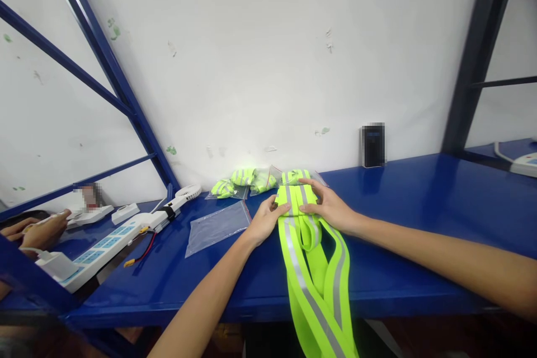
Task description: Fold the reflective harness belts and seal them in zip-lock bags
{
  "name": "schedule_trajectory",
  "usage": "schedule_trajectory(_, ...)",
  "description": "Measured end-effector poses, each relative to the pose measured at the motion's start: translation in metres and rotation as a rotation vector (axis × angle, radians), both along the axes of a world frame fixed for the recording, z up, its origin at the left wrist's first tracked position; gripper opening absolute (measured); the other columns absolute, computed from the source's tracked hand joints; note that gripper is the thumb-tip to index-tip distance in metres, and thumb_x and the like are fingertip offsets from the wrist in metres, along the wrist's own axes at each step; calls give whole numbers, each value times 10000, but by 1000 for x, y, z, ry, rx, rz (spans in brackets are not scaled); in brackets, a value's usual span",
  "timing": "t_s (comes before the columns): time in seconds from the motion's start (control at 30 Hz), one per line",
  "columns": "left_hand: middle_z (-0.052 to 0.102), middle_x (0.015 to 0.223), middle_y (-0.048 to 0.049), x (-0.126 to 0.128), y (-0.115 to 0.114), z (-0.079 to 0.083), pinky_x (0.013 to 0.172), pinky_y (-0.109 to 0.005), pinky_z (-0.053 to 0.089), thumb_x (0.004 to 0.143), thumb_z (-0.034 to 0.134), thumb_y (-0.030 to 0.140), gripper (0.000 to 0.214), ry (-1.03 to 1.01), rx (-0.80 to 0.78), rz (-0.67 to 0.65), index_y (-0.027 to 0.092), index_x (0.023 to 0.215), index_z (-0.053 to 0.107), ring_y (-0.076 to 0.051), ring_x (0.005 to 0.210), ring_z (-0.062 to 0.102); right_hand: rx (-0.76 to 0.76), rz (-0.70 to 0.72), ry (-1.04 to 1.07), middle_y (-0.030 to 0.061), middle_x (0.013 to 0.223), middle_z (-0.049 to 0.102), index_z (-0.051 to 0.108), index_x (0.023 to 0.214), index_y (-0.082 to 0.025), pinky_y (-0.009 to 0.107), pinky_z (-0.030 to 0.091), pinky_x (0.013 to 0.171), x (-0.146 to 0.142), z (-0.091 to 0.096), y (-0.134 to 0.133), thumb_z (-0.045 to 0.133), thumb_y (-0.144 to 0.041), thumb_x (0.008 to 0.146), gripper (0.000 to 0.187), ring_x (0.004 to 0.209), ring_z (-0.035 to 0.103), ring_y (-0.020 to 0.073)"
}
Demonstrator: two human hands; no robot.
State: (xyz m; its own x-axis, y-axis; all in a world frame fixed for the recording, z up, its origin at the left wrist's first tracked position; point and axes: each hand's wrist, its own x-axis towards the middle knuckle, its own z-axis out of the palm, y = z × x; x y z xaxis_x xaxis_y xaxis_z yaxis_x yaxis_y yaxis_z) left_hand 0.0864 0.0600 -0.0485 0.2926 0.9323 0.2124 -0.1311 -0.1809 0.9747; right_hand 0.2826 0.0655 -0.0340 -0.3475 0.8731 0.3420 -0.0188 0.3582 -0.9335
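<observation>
A neon yellow strap vest with grey reflective stripes lies on the blue shelf and hangs over its front edge. My left hand grips the folded top of the straps from the left, thumb on top. My right hand holds the same folded end from the right, fingers curled over it. Just behind my hands sit several small clear bags of folded neon vests. An empty clear plastic bag lies flat to the left of my left hand.
A white power strip with a red and black wire lies at the left, beside a small white fan. Another person's hand works at the far left. A dark device stands against the white wall.
</observation>
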Motion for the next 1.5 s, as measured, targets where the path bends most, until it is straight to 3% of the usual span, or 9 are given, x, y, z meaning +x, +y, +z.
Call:
schedule_trajectory(0.13,683,1094,-122,-3,0,3,826,-370,511,669,783,353,521,89,45,20,134,1111,614,-262,934,662,149,44,-97,92,1303,542,383,1383,-233,407,497,921,2,-1,-5,702,-301,747,715,1088,595,267)
schedule_trajectory(0.23,701,1026,-106,-7,-4,8,771,-340,518,608,821,321,502,226,100,52,128,1035,643,-244,869,665,277,90,-183,79,1428,435,350,1422,-264,439,389,1050,1,-6,-12,647,-360,813,684,1268,461,288)
schedule_trajectory(0.4,712,898,-66,-10,-9,11,697,-296,516,619,808,307,405,274,120,20,127,948,654,-199,760,661,343,103,-275,71,1481,377,328,1446,-284,503,291,1104,1,-7,-16,626,-396,832,691,1349,352,307)
schedule_trajectory(0.57,722,910,-70,-6,-3,7,703,-294,519,610,811,283,392,195,139,115,120,938,670,-205,763,671,195,164,-220,79,1402,457,310,1455,-298,457,421,1011,6,9,-13,638,-437,812,734,1253,468,313)
schedule_trajectory(0.7,727,937,-75,-9,3,6,731,-313,530,570,833,283,436,22,114,217,117,938,669,-214,780,678,2,135,-64,65,1292,523,343,1419,-313,420,414,1006,9,12,-9,524,-438,881,580,1241,479,264)
schedule_trajectory(0.83,730,918,-71,-15,4,7,730,-311,531,559,835,276,425,-73,126,269,121,918,667,-205,767,677,-178,226,44,12,955,613,518,1122,-257,347,495,786,8,5,-5,547,-411,856,309,856,623,200)
schedule_trajectory(1.0,729,930,-77,-14,5,6,728,-300,531,572,829,288,421,-78,139,286,117,922,670,-200,769,676,-170,266,101,-32,704,514,517,769,-207,269,444,635,6,2,-5,658,-379,774,222,648,539,136)
schedule_trajectory(1.17,724,889,-63,-15,4,10,697,-281,532,568,828,276,406,-120,152,365,114,904,666,-178,728,666,-119,208,4,-6,744,563,588,749,-173,302,452,676,4,7,-8,707,-417,713,274,684,554,151)
schedule_trajectory(1.5,728,904,-72,-9,4,6,754,-327,531,566,825,255,389,-233,105,301,120,899,679,-198,751,676,-36,34,-44,-15,684,574,628,727,-164,281,421,600,-2,0,-7,728,-420,693,277,599,520,122)
